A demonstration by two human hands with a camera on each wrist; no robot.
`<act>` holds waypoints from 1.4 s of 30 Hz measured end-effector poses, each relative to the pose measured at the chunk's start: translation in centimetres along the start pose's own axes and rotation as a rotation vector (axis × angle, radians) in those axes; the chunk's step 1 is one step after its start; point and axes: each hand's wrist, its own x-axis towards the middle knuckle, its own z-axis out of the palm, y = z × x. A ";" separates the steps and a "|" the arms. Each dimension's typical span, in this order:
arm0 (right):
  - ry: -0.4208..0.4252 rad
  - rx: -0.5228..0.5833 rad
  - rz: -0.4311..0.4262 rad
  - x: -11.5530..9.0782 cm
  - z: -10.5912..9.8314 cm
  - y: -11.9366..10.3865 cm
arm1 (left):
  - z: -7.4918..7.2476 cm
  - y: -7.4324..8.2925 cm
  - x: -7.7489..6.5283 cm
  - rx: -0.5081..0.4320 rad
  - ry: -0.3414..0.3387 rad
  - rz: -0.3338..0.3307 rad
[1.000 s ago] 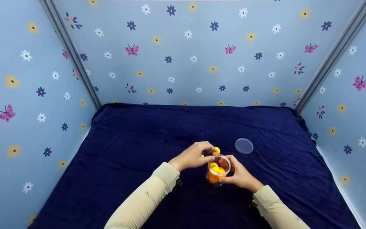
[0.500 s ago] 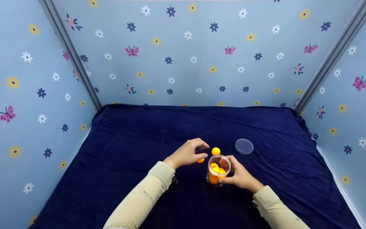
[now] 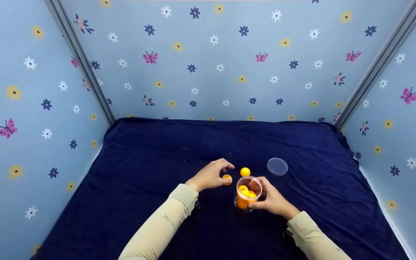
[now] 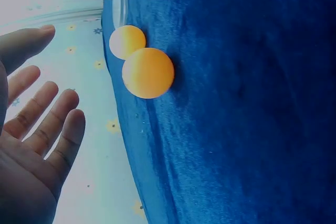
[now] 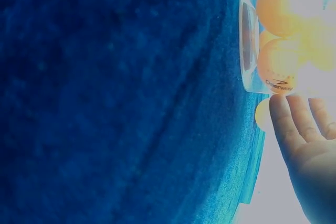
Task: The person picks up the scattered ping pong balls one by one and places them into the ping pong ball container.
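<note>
In the head view my left hand [image 3: 208,176] hovers with parted fingers over an orange ping-pong ball [image 3: 226,178] on the cloth. The left wrist view shows that palm facing the ball [image 4: 148,73], a gap between them. A second, yellower ping-pong ball [image 3: 245,172] lies just behind the jar. My right hand [image 3: 274,200] grips the clear plastic jar [image 3: 237,186] from its right side, thumb in front and fingers around the back. Several orange ping-pong balls [image 5: 278,66] sit inside the jar, whose mouth is uncovered.
A clear round lid [image 3: 277,166] lies flat behind and right of the jar. Dark blue cloth [image 3: 157,151] covers the table. Flower-patterned walls [image 3: 208,72] enclose it at the back and on both sides.
My left hand has drawn back leftward from the jar's mouth to the loose orange ball, which now shows more beside the thumb. My right hand and the jar have stayed put.
</note>
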 end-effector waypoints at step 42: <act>-0.001 0.016 -0.033 0.1 0.0 0.3 | 2.1 -3.5 1.1 0.154 -0.102 -0.133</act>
